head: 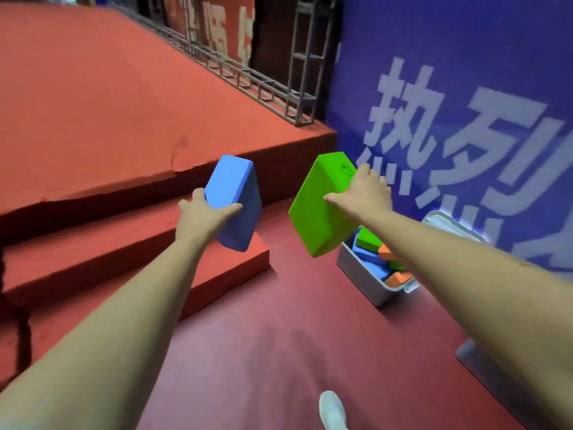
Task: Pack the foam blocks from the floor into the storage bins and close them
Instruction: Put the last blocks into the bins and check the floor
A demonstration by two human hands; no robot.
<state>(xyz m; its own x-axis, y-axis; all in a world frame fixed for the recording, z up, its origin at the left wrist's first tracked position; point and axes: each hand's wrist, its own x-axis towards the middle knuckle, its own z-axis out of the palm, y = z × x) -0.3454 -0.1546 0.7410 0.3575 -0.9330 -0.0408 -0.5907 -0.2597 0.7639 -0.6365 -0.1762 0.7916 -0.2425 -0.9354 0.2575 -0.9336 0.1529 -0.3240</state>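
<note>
Forearms [124,305] out, left hand [201,218] round blue block [234,197], right hand [362,193] round green block [316,212] (bin [362,274] beyond)

Indoor event venue, stage area. Red carpet covers the floor [279,352], the low steps [108,252] and the raised stage [93,88]. Grey metal truss [248,79] runs along the stage's far edge, with an upright section at the corner. Big blue banner [465,57] with large white Chinese characters forms the right wall. A red banner [217,26] with pale characters hangs behind the truss.
</note>
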